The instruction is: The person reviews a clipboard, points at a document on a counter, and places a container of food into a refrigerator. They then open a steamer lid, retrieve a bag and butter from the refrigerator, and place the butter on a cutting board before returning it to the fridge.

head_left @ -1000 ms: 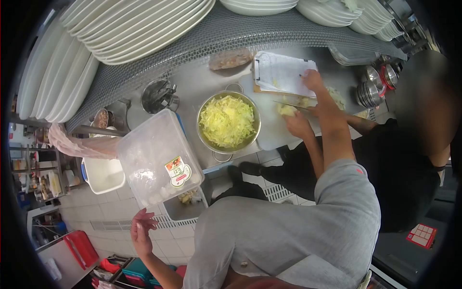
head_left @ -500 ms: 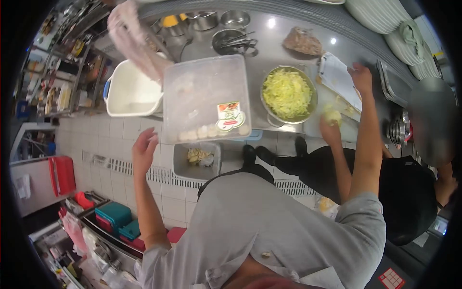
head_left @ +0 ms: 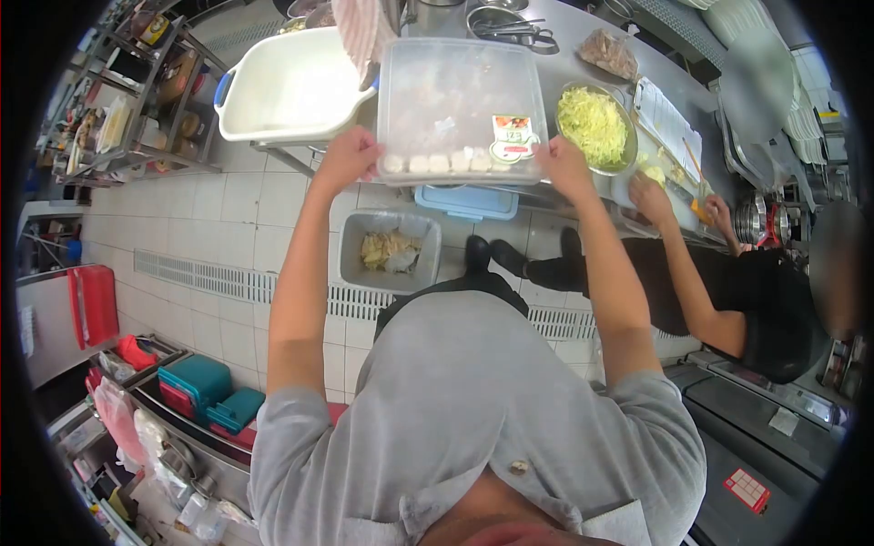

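A large lidded clear plastic container (head_left: 446,105) sits at the front edge of the steel counter, a paper label (head_left: 514,138) near its right front corner. Pale, blocky pieces (head_left: 446,164) show along its near side. My left hand (head_left: 350,156) grips the left front corner, fingers closed around it. At the opposite front corner, my right hand (head_left: 566,168) holds on in the same way. Just right of the container stands a metal bowl (head_left: 626,156) heaped with shredded cabbage (head_left: 594,123). A striped cloth (head_left: 361,36) hangs behind the container's left side.
Left stands a white tub (head_left: 291,91). Below the counter are a waste bin (head_left: 346,250) and a light blue box (head_left: 469,202). At right, a co-worker's hand (head_left: 651,196) works near a clipboard (head_left: 669,118). Ladles (head_left: 519,32) and a bagged item (head_left: 610,55) lie farther back.
My right hand has come back from near the clipboard to the container's right corner. My left hand has risen from beside it to its left corner. The view has shifted.
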Demonstrator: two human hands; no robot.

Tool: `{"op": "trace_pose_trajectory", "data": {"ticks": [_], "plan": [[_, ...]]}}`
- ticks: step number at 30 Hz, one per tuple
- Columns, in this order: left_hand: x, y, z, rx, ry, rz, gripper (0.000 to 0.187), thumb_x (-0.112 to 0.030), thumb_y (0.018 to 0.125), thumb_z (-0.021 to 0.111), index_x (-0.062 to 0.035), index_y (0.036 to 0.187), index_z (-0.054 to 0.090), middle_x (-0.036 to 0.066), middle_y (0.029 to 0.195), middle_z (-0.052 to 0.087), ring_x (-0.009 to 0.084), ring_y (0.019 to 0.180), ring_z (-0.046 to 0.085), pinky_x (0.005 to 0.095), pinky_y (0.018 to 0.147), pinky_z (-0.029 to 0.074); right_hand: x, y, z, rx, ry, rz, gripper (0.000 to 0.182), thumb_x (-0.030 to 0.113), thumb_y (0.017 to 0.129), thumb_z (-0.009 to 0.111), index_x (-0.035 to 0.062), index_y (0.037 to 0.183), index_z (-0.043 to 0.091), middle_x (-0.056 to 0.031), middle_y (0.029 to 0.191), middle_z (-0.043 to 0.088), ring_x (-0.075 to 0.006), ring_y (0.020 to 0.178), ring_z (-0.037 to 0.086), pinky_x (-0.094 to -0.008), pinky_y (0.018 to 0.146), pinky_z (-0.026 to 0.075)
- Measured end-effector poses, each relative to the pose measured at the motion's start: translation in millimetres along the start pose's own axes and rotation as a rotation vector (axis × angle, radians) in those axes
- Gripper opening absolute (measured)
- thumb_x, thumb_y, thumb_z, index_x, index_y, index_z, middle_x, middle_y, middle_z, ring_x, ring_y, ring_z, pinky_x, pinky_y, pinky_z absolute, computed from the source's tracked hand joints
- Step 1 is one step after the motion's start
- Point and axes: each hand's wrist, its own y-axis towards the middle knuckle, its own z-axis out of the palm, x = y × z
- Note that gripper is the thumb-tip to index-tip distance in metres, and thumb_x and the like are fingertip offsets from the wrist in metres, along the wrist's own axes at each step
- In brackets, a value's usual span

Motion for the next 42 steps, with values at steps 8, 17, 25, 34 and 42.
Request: {"op": "trace_pose_trajectory", "data": {"ticks": [8, 17, 25, 34, 42], "plan": [[0, 1, -7, -0.027, -0.102, 0.019, 0.021, -0.010, 0.089, 0.065, 0.0003, 0.104, 0.054, 0.005, 0.070, 0.058, 0.0121, 0.053, 0.056, 0.0264, 0.046, 0.046, 0, -3, 14, -0.130, 0.163, -0.022, 0.032, 0.031, 0.090, 0.068, -0.0003, 0.087, 0.063, -0.0090, 0.074, 0.061, -0.0175, 0.068, 0.056, -0.0334, 0.063, 0.046], [27, -3, 7, 0.030, -0.218, -0.029, 0.032, -0.016, 0.089, 0.066, -0.0007, 0.113, 0.053, 0.008, 0.081, 0.063, 0.0153, 0.060, 0.062, 0.0280, 0.051, 0.051, -24, -24, 14, -0.198, 0.434, 0.010, 0.033, 0.032, 0.093, 0.063, -0.0009, 0.090, 0.066, -0.0144, 0.079, 0.065, -0.0244, 0.075, 0.063, -0.0367, 0.073, 0.050], [79, -69, 5, -0.089, -0.481, -0.251, 0.027, -0.030, 0.097, 0.060, -0.0074, 0.113, 0.059, 0.004, 0.082, 0.062, 0.0150, 0.067, 0.063, 0.0282, 0.057, 0.052, -63, -82, -58, -0.158, 0.684, 0.232, 0.029, 0.030, 0.092, 0.066, 0.0014, 0.096, 0.066, -0.0035, 0.076, 0.065, -0.0101, 0.066, 0.059, -0.0263, 0.060, 0.048], [251, -220, 51, 0.047, -0.232, -0.997, 0.034, -0.027, 0.095, 0.055, -0.0047, 0.121, 0.054, 0.014, 0.096, 0.063, 0.0270, 0.072, 0.067, 0.0353, 0.054, 0.054, -92, -70, -92, -0.196, 0.819, 0.309, 0.035, 0.015, 0.090, 0.066, -0.0007, 0.120, 0.058, -0.0039, 0.081, 0.065, -0.0100, 0.067, 0.059, -0.0251, 0.059, 0.048], [271, -200, 75, 0.110, -0.241, -0.901, 0.029, -0.027, 0.097, 0.052, -0.0049, 0.115, 0.056, 0.012, 0.092, 0.064, 0.0236, 0.071, 0.067, 0.0355, 0.055, 0.054, -75, 13, -151, -0.433, 0.671, 0.217, 0.054, 0.014, 0.089, 0.065, -0.0042, 0.136, 0.045, -0.0093, 0.083, 0.066, -0.0143, 0.067, 0.061, -0.0286, 0.061, 0.049]]}}
